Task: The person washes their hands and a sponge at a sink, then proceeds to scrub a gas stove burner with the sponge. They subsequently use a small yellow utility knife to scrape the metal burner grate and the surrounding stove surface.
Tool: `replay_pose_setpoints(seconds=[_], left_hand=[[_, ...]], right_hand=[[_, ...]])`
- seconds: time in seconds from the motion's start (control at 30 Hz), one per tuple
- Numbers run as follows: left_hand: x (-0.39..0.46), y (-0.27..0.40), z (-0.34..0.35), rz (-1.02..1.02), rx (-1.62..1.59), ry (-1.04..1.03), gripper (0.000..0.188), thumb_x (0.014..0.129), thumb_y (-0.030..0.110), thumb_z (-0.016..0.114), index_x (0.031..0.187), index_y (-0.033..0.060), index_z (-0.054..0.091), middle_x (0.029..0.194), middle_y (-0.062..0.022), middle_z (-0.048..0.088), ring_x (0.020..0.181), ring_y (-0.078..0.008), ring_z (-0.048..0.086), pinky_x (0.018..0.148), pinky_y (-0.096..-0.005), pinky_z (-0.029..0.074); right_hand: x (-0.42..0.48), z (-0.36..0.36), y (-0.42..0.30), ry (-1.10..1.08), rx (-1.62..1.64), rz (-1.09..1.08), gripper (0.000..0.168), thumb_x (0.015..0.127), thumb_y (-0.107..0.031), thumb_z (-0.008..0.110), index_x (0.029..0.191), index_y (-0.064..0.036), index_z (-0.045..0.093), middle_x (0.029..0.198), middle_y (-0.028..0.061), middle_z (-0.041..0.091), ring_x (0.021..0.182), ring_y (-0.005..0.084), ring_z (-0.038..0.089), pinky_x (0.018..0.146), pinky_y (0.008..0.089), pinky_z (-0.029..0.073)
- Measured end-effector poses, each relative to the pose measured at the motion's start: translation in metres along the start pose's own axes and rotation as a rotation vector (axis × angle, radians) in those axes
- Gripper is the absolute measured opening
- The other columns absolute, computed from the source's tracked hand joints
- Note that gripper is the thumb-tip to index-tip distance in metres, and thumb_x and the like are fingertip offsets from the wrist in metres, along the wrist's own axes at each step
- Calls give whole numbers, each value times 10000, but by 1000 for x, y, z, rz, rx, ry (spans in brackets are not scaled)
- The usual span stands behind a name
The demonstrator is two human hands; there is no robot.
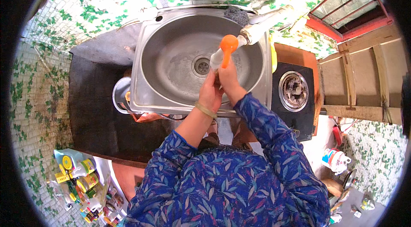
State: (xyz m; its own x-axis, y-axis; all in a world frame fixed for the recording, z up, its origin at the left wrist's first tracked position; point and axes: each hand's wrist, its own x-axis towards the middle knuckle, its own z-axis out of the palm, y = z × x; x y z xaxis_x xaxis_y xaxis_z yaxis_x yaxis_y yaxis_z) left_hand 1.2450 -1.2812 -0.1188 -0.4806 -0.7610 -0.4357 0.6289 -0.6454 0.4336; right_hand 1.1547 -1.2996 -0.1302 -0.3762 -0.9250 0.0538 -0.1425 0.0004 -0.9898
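Both of my hands are together over the near right part of a stainless steel sink (173,47). My left hand (210,92), with a pale bangle at the wrist, has its fingers raised beside my right hand (228,77). Just beyond the fingertips is the white faucet spout (216,59), with an orange lever handle (229,44) above it. The fingers overlap, so whether either hand holds something cannot be told. The drain (202,66) lies left of the spout, at the bottom of the basin.
A dark scouring pad (236,15) sits on the sink's back rim. To the right stands a gas burner (293,91), with a yellow cloth (274,54) between. A metal container (120,95) stands left of the sink. Jars and bottles (87,182) crowd the lower left.
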Motion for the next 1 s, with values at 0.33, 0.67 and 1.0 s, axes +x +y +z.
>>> replay_pose_setpoints(seconds=[0.33,0.67,1.0], left_hand=[[-2,9,7,55,-37,14,594,1030,588,390,1310,73,486,1198,-31,549,1135,-153,534,1012,-310,438],[2,-10,0,81,12,11,502,1085,449,333,1385,68,465,1324,-61,558,1236,-171,522,1074,-332,407],[3,10,10,50,16,28,481,1082,449,331,1366,98,498,1308,-50,587,1211,-192,548,1051,-375,421]], right_hand=[[-35,7,-11,0,69,38,179,977,-205,597,999,-30,572,872,56,599,781,145,549,695,338,479],[-9,-2,-1,-66,52,235,271,908,-242,588,949,21,638,788,169,651,733,197,591,673,386,475],[-6,-3,-4,-54,267,460,262,940,-242,520,1009,-37,668,961,69,697,816,149,589,728,334,464]])
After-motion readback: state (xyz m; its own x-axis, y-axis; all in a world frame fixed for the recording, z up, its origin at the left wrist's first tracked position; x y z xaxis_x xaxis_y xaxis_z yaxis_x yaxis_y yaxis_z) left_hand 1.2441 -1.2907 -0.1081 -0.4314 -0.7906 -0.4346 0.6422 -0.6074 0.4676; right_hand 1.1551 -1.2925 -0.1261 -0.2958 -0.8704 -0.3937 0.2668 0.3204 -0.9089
